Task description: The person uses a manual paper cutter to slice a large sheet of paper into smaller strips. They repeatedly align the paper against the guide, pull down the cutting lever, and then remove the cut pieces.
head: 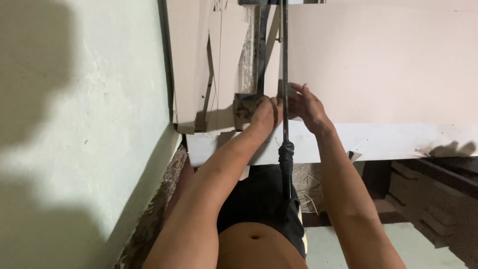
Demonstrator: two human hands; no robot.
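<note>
Both hands (pixel 286 109) around thin dark metal rod (pixel 285 74)

long dark metal rod (pixel 285 74), taped lower end, upright across pale cardboard sheet (pixel 378 65).

packaging: flat tan cardboard sheets (pixel 199 60) stacked upper left beside the wall | large pale cardboard sheet (pixel 378 65) lying flat, upper right | labels, signs, screens: none

Both bare forearms reach forward and converge ahead of the torso. The left hand (pixel 264 113) is curled, knuckles up — the right hand (pixel 304 105) sits just beside it, fingers extended and angled toward the left.
</note>
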